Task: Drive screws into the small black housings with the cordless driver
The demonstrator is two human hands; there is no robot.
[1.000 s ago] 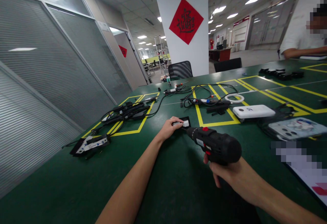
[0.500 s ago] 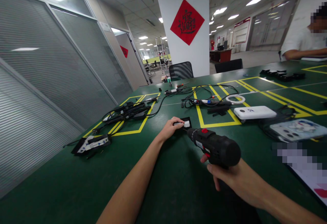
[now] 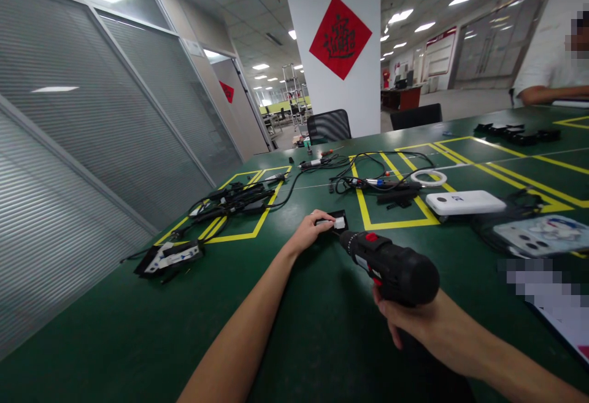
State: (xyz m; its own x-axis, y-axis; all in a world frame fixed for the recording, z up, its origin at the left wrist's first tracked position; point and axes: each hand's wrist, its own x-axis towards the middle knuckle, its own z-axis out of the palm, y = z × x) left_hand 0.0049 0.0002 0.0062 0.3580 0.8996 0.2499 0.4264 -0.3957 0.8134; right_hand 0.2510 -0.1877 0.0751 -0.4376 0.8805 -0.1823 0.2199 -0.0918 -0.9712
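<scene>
My right hand (image 3: pixel 414 323) is wrapped round the grip of a black and red cordless drill (image 3: pixel 396 266). The drill's chuck points forward and left, its tip close to a small black part (image 3: pixel 339 213) on the green table. A white block (image 3: pixel 339 223) sits on that part. Reaching in from the left, my left hand (image 3: pixel 313 229) closes its fingers on the part and the white block, pressing them against the table. What lies under the fingers, and the very tip of the bit, are too small or hidden to make out.
Cables (image 3: pixel 237 199) lie tangled at the left, beside a black and white assembly (image 3: pixel 170 257). To the right are a white power bank (image 3: pixel 464 202), a phone (image 3: pixel 543 235) and a white ring (image 3: pixel 427 178). A person (image 3: pixel 552 81) sits at the far right.
The view has swung slightly left, so everything appears a little further right. My right index finger has drawn in closer to the drill's grip. Both hands keep their places around the part.
</scene>
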